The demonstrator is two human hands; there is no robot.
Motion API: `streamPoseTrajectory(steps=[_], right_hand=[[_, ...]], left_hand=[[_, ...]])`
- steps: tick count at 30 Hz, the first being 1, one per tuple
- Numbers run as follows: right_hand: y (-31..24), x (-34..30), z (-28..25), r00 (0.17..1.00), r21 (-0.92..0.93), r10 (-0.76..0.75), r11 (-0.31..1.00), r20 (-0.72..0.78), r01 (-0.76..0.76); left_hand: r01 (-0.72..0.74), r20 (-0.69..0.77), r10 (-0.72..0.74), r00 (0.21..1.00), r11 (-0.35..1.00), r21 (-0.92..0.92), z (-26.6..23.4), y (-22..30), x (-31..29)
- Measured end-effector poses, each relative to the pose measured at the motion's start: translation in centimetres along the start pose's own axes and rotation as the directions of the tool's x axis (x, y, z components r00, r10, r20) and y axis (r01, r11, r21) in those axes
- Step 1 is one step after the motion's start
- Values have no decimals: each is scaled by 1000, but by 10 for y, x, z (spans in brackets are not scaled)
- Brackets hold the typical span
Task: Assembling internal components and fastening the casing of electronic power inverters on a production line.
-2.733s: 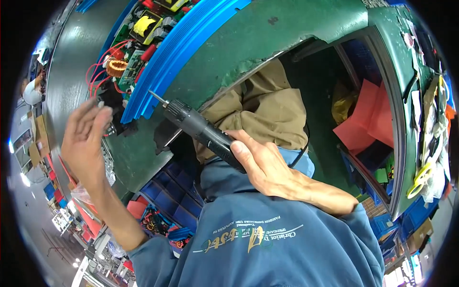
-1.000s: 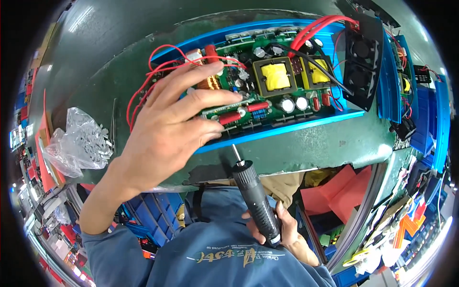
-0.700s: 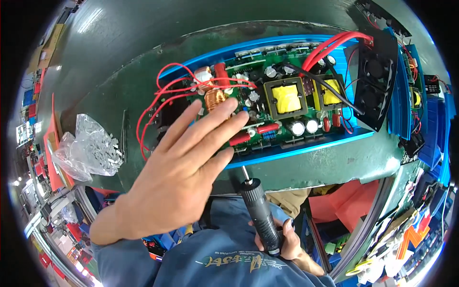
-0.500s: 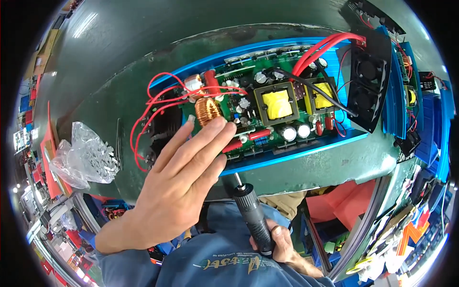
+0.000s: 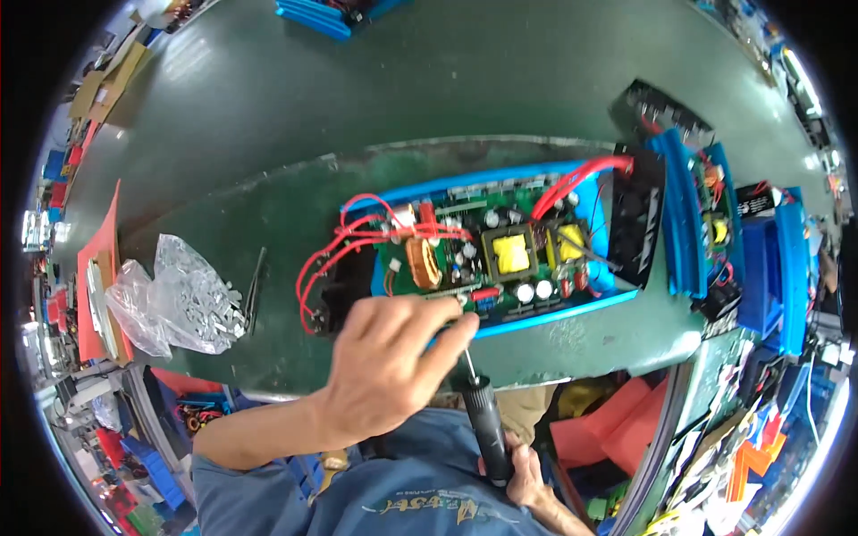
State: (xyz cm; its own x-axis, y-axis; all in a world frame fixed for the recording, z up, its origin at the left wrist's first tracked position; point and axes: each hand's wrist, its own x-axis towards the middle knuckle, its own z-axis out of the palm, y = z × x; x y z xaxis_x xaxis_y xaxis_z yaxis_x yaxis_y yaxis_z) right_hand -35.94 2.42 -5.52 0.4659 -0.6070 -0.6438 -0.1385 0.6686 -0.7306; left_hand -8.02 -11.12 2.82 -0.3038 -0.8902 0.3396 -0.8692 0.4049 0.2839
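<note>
My left hand (image 5: pixel 380 366) is bent over the near edge of a blue metal housing (image 5: pixel 572 313). Its thumb and forefinger come together by the screwdriver's shaft; anything small between them is hidden. In my right hand (image 5: pixel 527 475) is the lower end of a black power screwdriver (image 5: pixel 487 424), its shaft pointing up at the housing's near side wall. Inside the housing lies a green circuit board with a copper coil (image 5: pixel 424 262) and two yellow-wrapped transformers (image 5: pixel 512 255). Loose red wires (image 5: pixel 344 237) loop out at the left. A black end panel (image 5: pixel 639 223) stands at the right.
A clear plastic bag (image 5: pixel 183 304) with small grey metal pieces lies to the left, beside thin metal tweezers (image 5: pixel 256 290). More blue housings (image 5: pixel 684 219) and a blue bin (image 5: pixel 760 268) stand to the right. Another blue housing part (image 5: pixel 313 18) is at the far edge.
My left hand has gone from lying flat with outstretched fingers to bent fingers near the screwdriver's tip. The right hand keeps hold of the screwdriver. The whole view has shifted, showing more bench.
</note>
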Motion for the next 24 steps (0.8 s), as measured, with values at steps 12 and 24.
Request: streamPoseTrajectory(steps=[12,24], right_hand=[[-35,-21,-10,980,-365,92,919,-175,-151],[28,-28,-36,972,-364,-23,929,-233,-65]], left_hand=[[-184,-124,183,975,983,0,38,-58,97],[369,-667,-310,677,928,-56,3,-252,277]])
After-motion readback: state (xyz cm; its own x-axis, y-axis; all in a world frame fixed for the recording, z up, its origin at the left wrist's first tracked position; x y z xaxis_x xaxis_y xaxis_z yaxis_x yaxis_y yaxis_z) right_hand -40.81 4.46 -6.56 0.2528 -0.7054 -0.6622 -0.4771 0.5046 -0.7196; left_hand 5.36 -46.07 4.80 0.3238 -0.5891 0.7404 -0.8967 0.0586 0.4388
